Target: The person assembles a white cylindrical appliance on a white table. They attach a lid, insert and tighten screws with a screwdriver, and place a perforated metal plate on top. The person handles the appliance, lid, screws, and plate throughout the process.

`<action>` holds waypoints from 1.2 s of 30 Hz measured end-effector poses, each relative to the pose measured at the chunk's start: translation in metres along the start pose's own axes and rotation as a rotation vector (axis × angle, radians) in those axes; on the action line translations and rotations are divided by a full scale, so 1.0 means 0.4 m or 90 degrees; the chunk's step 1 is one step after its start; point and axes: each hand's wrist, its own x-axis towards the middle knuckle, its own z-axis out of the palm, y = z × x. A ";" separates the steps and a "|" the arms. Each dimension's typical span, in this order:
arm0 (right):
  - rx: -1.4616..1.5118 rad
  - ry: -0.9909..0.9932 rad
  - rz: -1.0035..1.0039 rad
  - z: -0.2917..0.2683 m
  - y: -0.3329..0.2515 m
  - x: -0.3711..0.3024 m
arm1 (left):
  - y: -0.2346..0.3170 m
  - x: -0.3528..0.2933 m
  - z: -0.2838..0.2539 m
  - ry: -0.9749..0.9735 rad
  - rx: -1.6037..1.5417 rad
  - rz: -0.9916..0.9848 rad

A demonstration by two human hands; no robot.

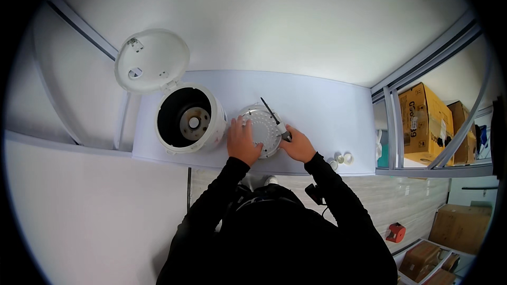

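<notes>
A white rice cooker point(215, 136) stands open on the table, its lid point(153, 63) swung back at the far left; the dark inside shows a round metal heating plate point(194, 123). To its right lies a round, pale disc with many small holes point(266, 131) and a shiny rim. My left hand point(244, 143) rests on the disc's left side, fingers spread. Over its right side my right hand point(299, 144) is closed around a screwdriver point(280, 124), whose dark shaft points away and to the left. Whether its tip touches anything, I cannot tell.
Several small white round pieces point(340, 159) sit near the front right edge of the pale table point(327, 100). A wall rises behind it. Beyond the metal frame at the right are cardboard boxes point(425, 124). A red object point(395, 232) lies on the floor.
</notes>
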 end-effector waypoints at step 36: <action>0.091 -0.113 -0.179 -0.256 -0.113 -0.182 | 0.095 0.001 -0.128 0.085 -0.808 -0.164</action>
